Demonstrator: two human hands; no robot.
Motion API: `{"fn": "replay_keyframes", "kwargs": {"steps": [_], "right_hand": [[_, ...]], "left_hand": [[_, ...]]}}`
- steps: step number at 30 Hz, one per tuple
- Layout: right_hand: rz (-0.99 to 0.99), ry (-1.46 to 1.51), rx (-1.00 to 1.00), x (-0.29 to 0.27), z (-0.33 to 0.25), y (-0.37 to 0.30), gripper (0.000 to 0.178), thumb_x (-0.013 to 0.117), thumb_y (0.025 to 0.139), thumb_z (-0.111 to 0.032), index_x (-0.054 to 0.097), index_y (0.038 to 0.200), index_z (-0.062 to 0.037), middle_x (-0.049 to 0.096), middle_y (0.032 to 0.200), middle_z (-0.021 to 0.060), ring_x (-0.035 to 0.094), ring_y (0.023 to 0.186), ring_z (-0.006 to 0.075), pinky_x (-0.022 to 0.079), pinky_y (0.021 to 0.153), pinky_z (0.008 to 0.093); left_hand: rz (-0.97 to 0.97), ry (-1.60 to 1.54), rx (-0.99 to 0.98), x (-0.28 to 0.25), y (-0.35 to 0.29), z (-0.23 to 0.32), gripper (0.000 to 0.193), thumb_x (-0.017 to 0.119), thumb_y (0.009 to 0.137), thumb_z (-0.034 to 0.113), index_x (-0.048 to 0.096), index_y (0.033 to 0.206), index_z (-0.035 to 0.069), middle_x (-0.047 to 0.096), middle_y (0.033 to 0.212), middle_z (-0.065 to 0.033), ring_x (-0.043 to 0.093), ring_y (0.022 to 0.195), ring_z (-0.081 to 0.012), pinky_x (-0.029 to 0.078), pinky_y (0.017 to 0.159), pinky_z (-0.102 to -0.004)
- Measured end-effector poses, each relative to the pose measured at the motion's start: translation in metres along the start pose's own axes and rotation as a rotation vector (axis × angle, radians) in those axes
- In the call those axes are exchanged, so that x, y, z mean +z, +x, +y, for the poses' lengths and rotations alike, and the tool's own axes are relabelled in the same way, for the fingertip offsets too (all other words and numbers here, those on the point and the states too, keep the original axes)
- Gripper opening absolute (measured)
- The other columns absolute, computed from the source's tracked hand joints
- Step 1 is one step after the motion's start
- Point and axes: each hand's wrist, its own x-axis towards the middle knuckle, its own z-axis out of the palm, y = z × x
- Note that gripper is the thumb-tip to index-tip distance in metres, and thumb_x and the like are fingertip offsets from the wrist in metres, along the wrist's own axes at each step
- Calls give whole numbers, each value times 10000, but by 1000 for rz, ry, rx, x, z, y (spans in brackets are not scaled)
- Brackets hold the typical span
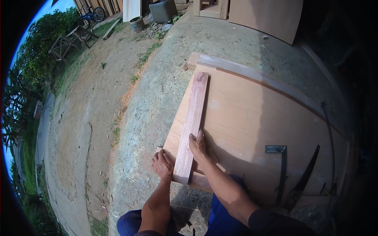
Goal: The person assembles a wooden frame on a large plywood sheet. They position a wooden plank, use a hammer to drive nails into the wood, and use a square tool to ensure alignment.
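Observation:
A long reddish-brown wooden plank lies lengthwise near the left edge of a plywood work surface. My right hand grips the plank's right edge near its lower half, thumb on top; its other fingers are partly hidden. At the plank's left side, by the corner of the work surface, my left hand is closed with curled fingers. What those fingers hold is hidden, though a small dark corner shows just above them. Short wood pieces stick out from the plank's right side, below my right hand.
A try square and a dark handsaw lie on the plywood at right. A long pale strip runs along its far edge. Beyond the concrete floor stand a bucket, a grey tub and a leaning panel.

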Motion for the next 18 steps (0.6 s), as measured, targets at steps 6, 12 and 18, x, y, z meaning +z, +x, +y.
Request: {"fn": "replay_keyframes", "kwargs": {"steps": [6,12,18], "right_hand": [[94,-30,2,18,36,-60,680,490,1037,-390,245,1554,-23,571,1308,357,622,1136,485,514,955,508],[140,-91,-78,8,0,-53,633,454,1053,-396,299,1558,-47,534,1390,325,570,1241,466,474,1024,475],[191,-173,-112,16,-15,-38,635,461,1046,-407,314,1558,-62,550,1378,312,556,1243,483,474,1027,495]], "left_hand": [[-10,-6,17,-6,1,7,326,500,1010,328,614,1287,200,603,1265,-67,541,1203,-294,422,976,-472],[-27,-73,34,-11,0,2,338,488,1014,354,621,1288,206,591,1301,-72,522,1235,-318,403,1024,-493],[-14,-219,40,-13,1,-5,351,463,1027,350,646,1267,171,620,1276,-117,543,1214,-329,389,1041,-488]]}}
